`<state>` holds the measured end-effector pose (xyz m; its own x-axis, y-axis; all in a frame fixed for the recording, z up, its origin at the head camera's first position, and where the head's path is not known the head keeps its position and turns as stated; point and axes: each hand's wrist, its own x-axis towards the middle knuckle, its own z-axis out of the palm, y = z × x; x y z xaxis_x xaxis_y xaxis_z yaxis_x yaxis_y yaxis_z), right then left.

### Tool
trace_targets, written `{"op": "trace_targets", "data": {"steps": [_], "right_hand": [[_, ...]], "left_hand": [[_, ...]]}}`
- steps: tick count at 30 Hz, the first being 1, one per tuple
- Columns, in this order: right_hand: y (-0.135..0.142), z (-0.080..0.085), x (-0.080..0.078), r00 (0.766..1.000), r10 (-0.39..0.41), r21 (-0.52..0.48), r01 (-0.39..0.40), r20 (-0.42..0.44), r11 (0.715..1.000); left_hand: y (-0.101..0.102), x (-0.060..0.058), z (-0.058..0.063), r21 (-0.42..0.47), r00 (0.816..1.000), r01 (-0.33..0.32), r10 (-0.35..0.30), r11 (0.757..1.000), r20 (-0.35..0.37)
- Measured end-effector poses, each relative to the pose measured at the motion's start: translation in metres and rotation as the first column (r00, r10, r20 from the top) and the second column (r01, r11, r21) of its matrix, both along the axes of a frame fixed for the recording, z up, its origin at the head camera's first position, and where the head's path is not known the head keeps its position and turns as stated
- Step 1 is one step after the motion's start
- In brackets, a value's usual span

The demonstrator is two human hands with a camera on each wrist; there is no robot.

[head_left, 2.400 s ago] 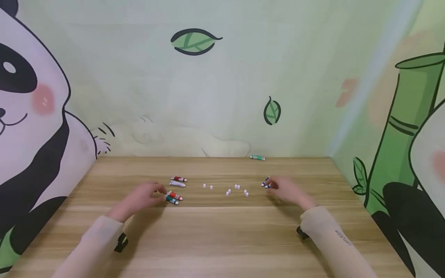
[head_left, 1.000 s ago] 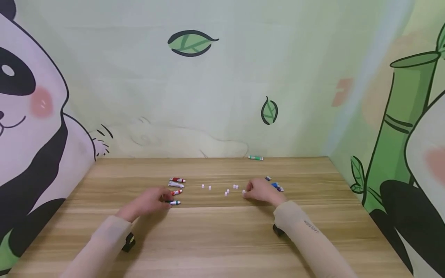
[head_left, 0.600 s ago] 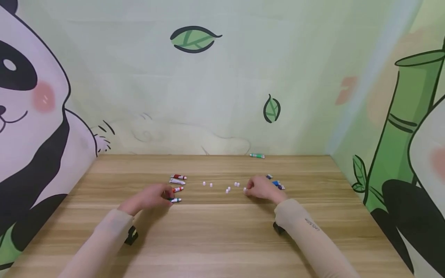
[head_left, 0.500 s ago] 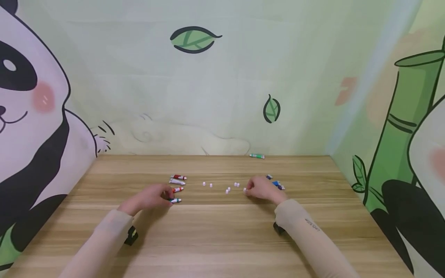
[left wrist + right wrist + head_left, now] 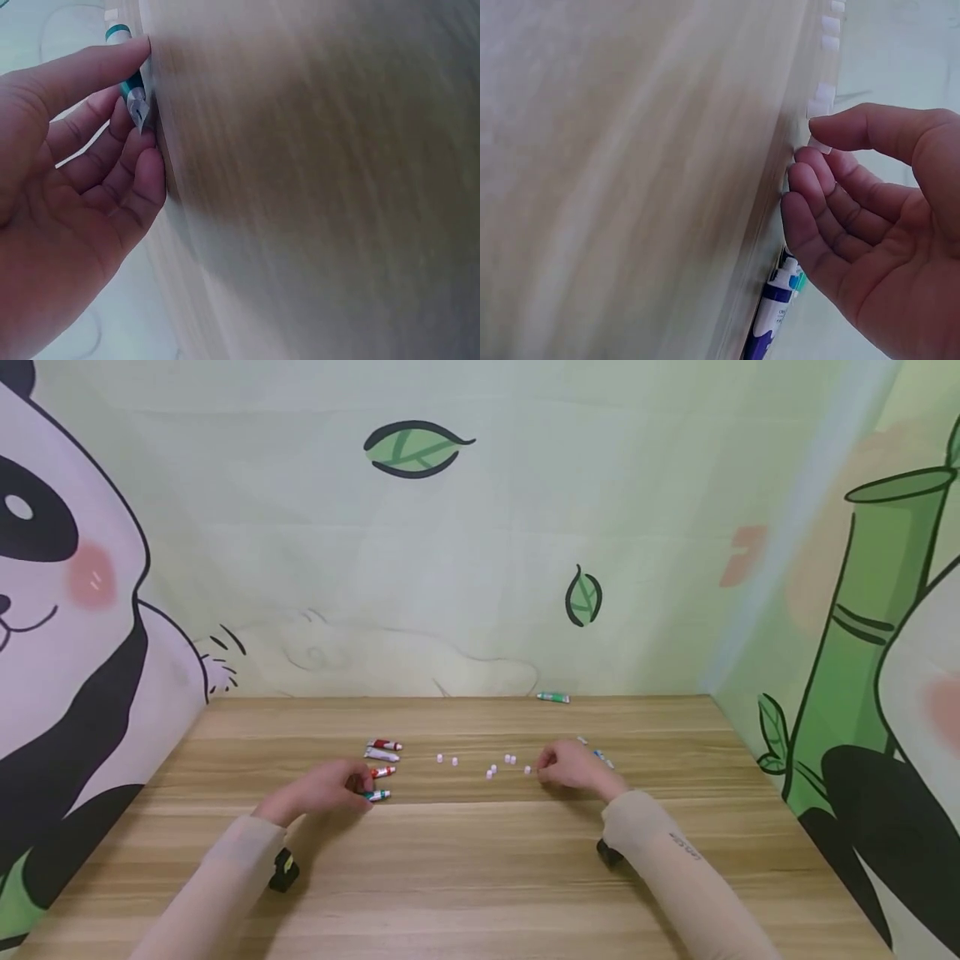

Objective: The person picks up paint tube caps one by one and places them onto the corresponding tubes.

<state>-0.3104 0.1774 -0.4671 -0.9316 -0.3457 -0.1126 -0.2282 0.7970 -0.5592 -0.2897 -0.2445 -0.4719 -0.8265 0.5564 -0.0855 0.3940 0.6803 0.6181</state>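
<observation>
Teal tube (image 5: 379, 795): lay left-to-right, cap end pointing right.
Left hand (image 5: 324, 788): nearer; I held it curled round the teal tube's tail end.
Right hand (image 5: 573, 766): well right of the teal tube; I pinched a white piece (image 5: 820, 145).
Orange-red tube (image 5: 384, 772): just beyond the teal tube, roughly parallel.

"What's the right hand (image 5: 889, 225) holding?"
"A small white piece (image 5: 820, 145), pinched between thumb and fingers."
"And around that hand?"
"More white cubes (image 5: 830, 43) on its thumb side, and a purple-and-white tube (image 5: 771, 311) on its finger side, all on the bench (image 5: 630, 187)."
</observation>
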Motion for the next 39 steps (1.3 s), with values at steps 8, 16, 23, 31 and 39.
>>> {"op": "trace_targets", "data": {"steps": [8, 16, 23, 31, 39], "right_hand": [[0.007, -0.004, 0.000, 0.999, 0.018, -0.062, -0.016, 0.039, 0.998], [0.012, -0.001, 0.002, 1.000, -0.013, -0.162, 0.015, 0.013, 0.987], [0.018, 0.007, -0.004, 0.997, -0.073, -0.186, 0.066, -0.034, 0.980], [0.028, 0.026, -0.006, 0.991, -0.126, -0.248, 0.114, -0.033, 0.962], [0.038, 0.052, -0.012, 0.981, -0.192, -0.369, 0.172, -0.019, 0.914]], "left_hand": [[-0.005, 0.004, -0.011, 0.103, 0.994, -0.007, -0.005, 0.995, 0.108], [-0.008, 0.005, -0.010, 0.174, 0.984, -0.052, 0.021, 0.983, 0.176], [-0.008, -0.002, 0.001, 0.249, 0.989, -0.051, 0.013, 0.967, 0.150], [-0.008, -0.016, 0.026, 0.305, 0.992, -0.101, 0.071, 0.947, 0.108], [-0.006, -0.029, 0.062, 0.355, 0.982, -0.191, 0.178, 0.915, 0.068]]}}
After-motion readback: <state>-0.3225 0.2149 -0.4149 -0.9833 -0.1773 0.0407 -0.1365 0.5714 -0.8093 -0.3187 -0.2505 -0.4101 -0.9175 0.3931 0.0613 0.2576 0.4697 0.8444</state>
